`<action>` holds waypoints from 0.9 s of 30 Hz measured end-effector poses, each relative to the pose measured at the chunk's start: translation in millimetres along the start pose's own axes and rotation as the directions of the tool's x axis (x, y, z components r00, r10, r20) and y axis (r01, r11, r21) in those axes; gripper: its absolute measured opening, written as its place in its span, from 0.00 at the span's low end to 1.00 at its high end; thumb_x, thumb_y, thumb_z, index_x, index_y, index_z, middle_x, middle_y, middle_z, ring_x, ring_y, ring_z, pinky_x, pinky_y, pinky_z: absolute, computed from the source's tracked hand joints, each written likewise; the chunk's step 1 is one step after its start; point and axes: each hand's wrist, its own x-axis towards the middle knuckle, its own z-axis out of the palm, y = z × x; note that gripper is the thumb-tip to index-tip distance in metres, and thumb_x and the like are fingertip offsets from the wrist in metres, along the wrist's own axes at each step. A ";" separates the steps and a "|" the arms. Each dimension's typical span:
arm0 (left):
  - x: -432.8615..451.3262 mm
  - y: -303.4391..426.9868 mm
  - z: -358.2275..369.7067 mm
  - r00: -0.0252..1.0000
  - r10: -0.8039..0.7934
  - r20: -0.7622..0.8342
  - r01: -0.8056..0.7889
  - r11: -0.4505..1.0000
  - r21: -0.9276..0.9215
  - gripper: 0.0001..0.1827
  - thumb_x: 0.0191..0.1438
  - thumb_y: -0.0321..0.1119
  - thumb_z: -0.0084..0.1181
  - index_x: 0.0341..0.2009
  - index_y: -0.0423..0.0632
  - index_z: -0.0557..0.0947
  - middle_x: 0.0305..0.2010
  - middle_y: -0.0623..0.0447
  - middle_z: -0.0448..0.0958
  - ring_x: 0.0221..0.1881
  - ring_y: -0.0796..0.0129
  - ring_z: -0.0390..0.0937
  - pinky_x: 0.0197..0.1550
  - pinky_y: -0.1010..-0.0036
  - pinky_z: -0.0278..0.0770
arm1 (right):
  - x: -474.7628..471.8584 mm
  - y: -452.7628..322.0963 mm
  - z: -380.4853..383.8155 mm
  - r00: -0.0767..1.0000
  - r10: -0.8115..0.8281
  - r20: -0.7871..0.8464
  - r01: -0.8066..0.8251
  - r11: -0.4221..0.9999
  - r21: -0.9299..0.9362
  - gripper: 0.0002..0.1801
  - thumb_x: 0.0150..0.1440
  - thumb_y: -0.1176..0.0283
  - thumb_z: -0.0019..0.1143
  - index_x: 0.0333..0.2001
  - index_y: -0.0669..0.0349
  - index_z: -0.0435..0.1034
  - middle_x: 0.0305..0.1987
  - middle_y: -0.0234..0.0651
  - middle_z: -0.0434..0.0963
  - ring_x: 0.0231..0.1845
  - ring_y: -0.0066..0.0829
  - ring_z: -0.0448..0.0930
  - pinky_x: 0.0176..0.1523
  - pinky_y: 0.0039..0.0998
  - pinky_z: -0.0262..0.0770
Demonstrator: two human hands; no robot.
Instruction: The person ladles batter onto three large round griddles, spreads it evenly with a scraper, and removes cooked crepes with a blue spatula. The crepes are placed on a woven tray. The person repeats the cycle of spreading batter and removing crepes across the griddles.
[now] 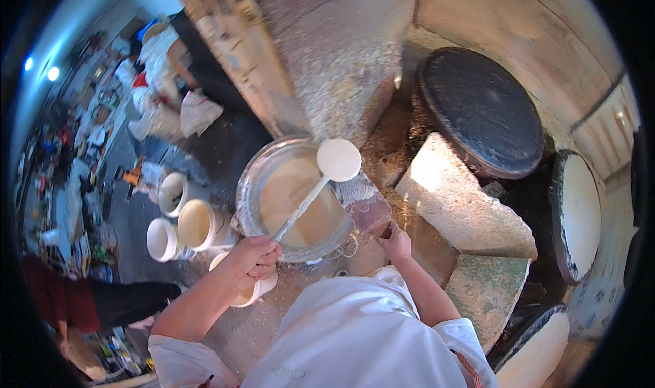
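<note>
My left hand (257, 259) grips the long handle of a ladle (339, 160), whose round bowl carries pale cream-coloured liquid. The ladle crosses above a large round metal pot (249, 188) that holds a beige liquid (286, 209). In my right hand (397, 242) is the short handle of a wide, flat tool (368, 211), a paddle or broad brush. Its far end is coated with greyish-white residue and lies at the pot's right rim, close under the ladle bowl. Whether tool and ladle touch I cannot tell.
Several white plastic buckets (197, 224) stand left of the pot. To the right lie rough stone-like blocks (465, 203), a large black round-topped object (483, 114) and dark-rimmed pale discs (581, 216). One person (164, 60) is at upper left, another (77, 296) at lower left.
</note>
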 end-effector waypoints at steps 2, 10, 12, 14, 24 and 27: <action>11.6 16.7 41.8 1.000 -0.016 0.002 0.016 0.997 0.073 0.09 0.56 0.33 0.41 0.28 0.44 0.69 0.13 0.61 0.54 0.09 0.80 0.50 0.10 0.83 0.47 | 7.2 17.6 -22.1 0.995 0.048 -0.087 -0.031 0.983 0.182 0.19 0.38 0.70 0.62 0.36 0.64 0.68 0.28 0.39 0.77 0.31 0.33 0.78 0.35 0.31 0.74; 156.0 -4.3 201.7 0.939 0.173 0.297 -0.195 0.980 0.043 0.09 0.56 0.36 0.42 0.27 0.46 0.69 0.12 0.63 0.55 0.09 0.79 0.51 0.11 0.82 0.48 | -28.7 122.8 -164.0 0.943 0.185 0.275 -0.329 0.410 0.851 0.05 0.47 0.83 0.50 0.31 0.66 0.69 0.23 0.31 0.72 0.16 0.17 0.67 0.20 0.19 0.62; 215.7 -36.2 249.2 0.914 0.343 0.216 -0.392 0.884 0.255 0.10 0.55 0.36 0.42 0.25 0.46 0.70 0.12 0.58 0.60 0.09 0.74 0.57 0.12 0.77 0.54 | -40.6 142.1 -194.7 0.920 0.242 0.310 -0.375 0.302 0.877 0.03 0.48 0.82 0.49 0.29 0.65 0.69 0.21 0.29 0.70 0.14 0.14 0.62 0.17 0.17 0.57; 264.6 -56.1 276.4 0.747 0.636 0.193 -0.577 0.477 0.663 0.12 0.55 0.37 0.41 0.24 0.46 0.72 0.13 0.50 0.67 0.12 0.65 0.65 0.15 0.70 0.62 | -48.2 157.1 -218.9 0.886 0.343 0.313 -0.406 0.242 0.881 0.03 0.48 0.82 0.49 0.27 0.64 0.69 0.20 0.27 0.68 0.12 0.12 0.58 0.16 0.16 0.52; 266.4 -16.9 343.1 0.624 0.671 0.401 -0.772 0.447 0.452 0.10 0.58 0.40 0.38 0.31 0.48 0.66 0.10 0.56 0.63 0.08 0.63 0.62 0.10 0.71 0.58 | 1.6 184.0 -284.2 0.848 0.517 0.113 -0.269 0.237 0.934 0.28 0.52 0.41 0.39 0.28 0.59 0.65 0.17 0.28 0.66 0.10 0.15 0.57 0.14 0.18 0.51; 220.1 -4.4 357.6 0.756 0.200 0.623 -0.123 0.979 -0.164 0.10 0.60 0.39 0.35 0.32 0.48 0.66 0.10 0.65 0.53 0.05 0.79 0.50 0.10 0.83 0.45 | 22.9 173.3 -269.7 0.760 0.606 0.234 -0.545 0.398 0.738 0.24 0.47 0.46 0.53 0.21 0.59 0.68 0.17 0.29 0.68 0.13 0.21 0.66 0.17 0.28 0.61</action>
